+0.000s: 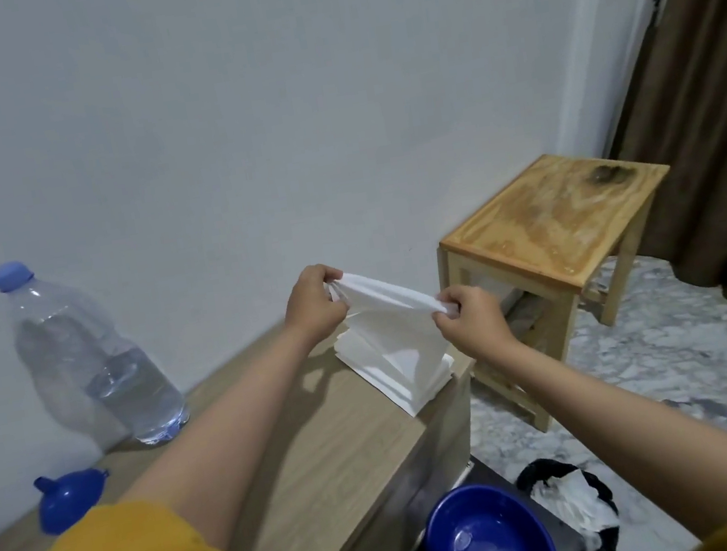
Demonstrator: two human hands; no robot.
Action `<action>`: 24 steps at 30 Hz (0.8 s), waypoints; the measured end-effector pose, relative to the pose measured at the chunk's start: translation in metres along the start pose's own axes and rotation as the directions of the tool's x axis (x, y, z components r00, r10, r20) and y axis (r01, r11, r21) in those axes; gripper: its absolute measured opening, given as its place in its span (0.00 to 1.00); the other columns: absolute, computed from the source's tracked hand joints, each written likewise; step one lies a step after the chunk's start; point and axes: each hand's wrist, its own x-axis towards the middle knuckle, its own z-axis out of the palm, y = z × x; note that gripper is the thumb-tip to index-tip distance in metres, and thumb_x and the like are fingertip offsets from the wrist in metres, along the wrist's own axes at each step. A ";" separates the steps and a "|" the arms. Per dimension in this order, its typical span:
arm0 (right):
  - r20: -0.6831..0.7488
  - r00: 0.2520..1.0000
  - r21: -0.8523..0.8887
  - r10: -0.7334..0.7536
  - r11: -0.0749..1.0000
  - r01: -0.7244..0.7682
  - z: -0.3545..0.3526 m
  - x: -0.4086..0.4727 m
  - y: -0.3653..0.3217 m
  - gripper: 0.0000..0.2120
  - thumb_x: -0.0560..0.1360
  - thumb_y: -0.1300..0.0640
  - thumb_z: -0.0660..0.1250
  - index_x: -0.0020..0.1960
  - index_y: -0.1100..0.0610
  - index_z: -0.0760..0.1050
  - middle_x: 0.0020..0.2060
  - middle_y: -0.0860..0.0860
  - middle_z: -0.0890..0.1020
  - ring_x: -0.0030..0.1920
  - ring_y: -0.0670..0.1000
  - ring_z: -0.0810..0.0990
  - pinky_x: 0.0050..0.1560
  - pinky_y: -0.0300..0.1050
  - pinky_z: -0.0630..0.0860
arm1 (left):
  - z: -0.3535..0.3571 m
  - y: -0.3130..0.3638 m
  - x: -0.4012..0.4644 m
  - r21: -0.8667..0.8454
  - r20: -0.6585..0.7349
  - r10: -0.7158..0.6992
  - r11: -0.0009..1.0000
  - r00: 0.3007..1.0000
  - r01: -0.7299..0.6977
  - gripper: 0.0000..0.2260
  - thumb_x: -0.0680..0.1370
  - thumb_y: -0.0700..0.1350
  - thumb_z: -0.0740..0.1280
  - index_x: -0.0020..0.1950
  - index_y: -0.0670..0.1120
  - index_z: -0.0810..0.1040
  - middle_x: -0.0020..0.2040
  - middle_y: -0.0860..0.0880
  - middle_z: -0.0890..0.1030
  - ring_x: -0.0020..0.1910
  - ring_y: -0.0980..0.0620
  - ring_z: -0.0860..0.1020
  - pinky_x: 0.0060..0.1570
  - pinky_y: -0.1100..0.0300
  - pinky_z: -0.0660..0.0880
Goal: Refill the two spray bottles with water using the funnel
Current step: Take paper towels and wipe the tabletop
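Both hands pinch one white tissue sheet (384, 298) and hold it stretched above a stack of white tissues (396, 364) at the table's right end. My left hand (316, 303) grips the sheet's left end, my right hand (471, 313) its right end. A blue funnel (67, 499) lies on its side at the table's left. A clear water bottle (95, 357) with a blue cap stands capped behind it, about a third full. No spray bottle shows clearly; a blurred pink and blue shape sits at the far left edge.
The light wooden table (330, 445) runs along a white wall. A small wooden stool (552, 223) stands right of it on marble floor. Below the table's right end are a blue bowl (490, 539) and a black-lined bin (575, 503) with crumpled tissue. Brown curtain hangs far right.
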 end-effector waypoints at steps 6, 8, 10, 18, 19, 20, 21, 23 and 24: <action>0.020 0.986 0.132 0.167 0.977 -0.168 0.008 0.004 0.008 0.05 0.75 0.60 0.62 0.43 0.60 0.76 0.36 0.51 0.79 0.39 0.51 0.77 0.38 0.44 0.72 | 0.018 -0.010 0.009 0.087 0.092 -0.042 0.996 0.995 0.034 0.22 0.70 0.37 0.69 0.62 0.45 0.68 0.62 0.50 0.67 0.54 0.50 0.72 0.53 0.59 0.71; 0.049 0.973 0.206 0.226 0.951 -0.231 0.010 0.006 0.013 0.05 0.76 0.61 0.62 0.44 0.59 0.76 0.36 0.51 0.78 0.39 0.50 0.77 0.38 0.43 0.71 | 0.027 -0.014 0.013 0.067 0.124 -0.041 0.997 0.991 0.033 0.24 0.70 0.37 0.70 0.63 0.45 0.67 0.64 0.48 0.67 0.59 0.48 0.73 0.56 0.57 0.71; 0.076 0.961 0.266 0.265 0.924 -0.276 0.013 0.007 0.018 0.05 0.76 0.62 0.62 0.43 0.59 0.75 0.37 0.54 0.79 0.40 0.52 0.77 0.39 0.44 0.73 | 0.036 -0.017 0.018 0.022 0.156 -0.036 0.999 0.987 0.033 0.28 0.69 0.36 0.71 0.66 0.45 0.66 0.65 0.45 0.68 0.62 0.49 0.71 0.57 0.60 0.69; 0.201 0.884 0.388 0.423 0.794 -0.468 0.020 0.012 0.039 0.10 0.79 0.59 0.61 0.51 0.67 0.74 0.41 0.58 0.78 0.38 0.53 0.77 0.33 0.41 0.78 | 0.073 -0.028 0.035 -0.083 0.308 -0.154 0.979 0.939 0.188 0.42 0.72 0.35 0.71 0.77 0.43 0.48 0.68 0.41 0.70 0.69 0.45 0.69 0.57 0.62 0.66; 0.208 0.871 0.400 0.445 0.774 -0.491 0.021 0.012 0.042 0.11 0.79 0.59 0.61 0.51 0.67 0.75 0.41 0.58 0.78 0.38 0.53 0.77 0.32 0.41 0.78 | 0.077 -0.030 0.037 -0.088 0.316 -0.168 0.975 0.934 0.205 0.41 0.72 0.34 0.71 0.77 0.42 0.47 0.69 0.42 0.70 0.69 0.45 0.68 0.57 0.62 0.66; 0.219 0.861 0.410 0.459 0.757 -0.508 0.020 0.012 0.044 0.11 0.79 0.58 0.61 0.50 0.67 0.75 0.41 0.58 0.79 0.38 0.53 0.78 0.32 0.41 0.78 | 0.081 -0.032 0.040 -0.085 0.322 -0.184 0.971 0.929 0.222 0.41 0.72 0.34 0.70 0.77 0.42 0.47 0.69 0.43 0.69 0.69 0.46 0.68 0.56 0.62 0.66; 0.235 0.850 0.425 0.471 0.737 -0.525 0.021 0.013 0.047 0.11 0.79 0.58 0.61 0.50 0.66 0.76 0.41 0.58 0.79 0.39 0.54 0.78 0.34 0.43 0.78 | 0.084 -0.034 0.042 -0.078 0.326 -0.199 0.968 0.924 0.237 0.41 0.72 0.34 0.70 0.77 0.43 0.47 0.71 0.43 0.68 0.69 0.46 0.68 0.55 0.63 0.66; 0.270 0.830 0.467 0.488 0.688 -0.556 0.021 0.014 0.053 0.11 0.79 0.57 0.61 0.48 0.65 0.77 0.41 0.59 0.79 0.41 0.56 0.79 0.40 0.49 0.79 | 0.091 -0.039 0.046 -0.076 0.338 -0.222 0.962 0.915 0.261 0.40 0.72 0.34 0.69 0.77 0.43 0.49 0.72 0.43 0.67 0.70 0.47 0.67 0.56 0.62 0.66; 0.286 0.822 0.487 0.493 0.663 -0.568 0.020 0.013 0.055 0.11 0.79 0.57 0.61 0.47 0.64 0.77 0.41 0.59 0.79 0.41 0.57 0.79 0.41 0.52 0.79 | 0.094 -0.041 0.049 -0.075 0.347 -0.229 0.960 0.909 0.270 0.40 0.72 0.34 0.70 0.76 0.43 0.49 0.72 0.43 0.67 0.70 0.47 0.67 0.58 0.61 0.67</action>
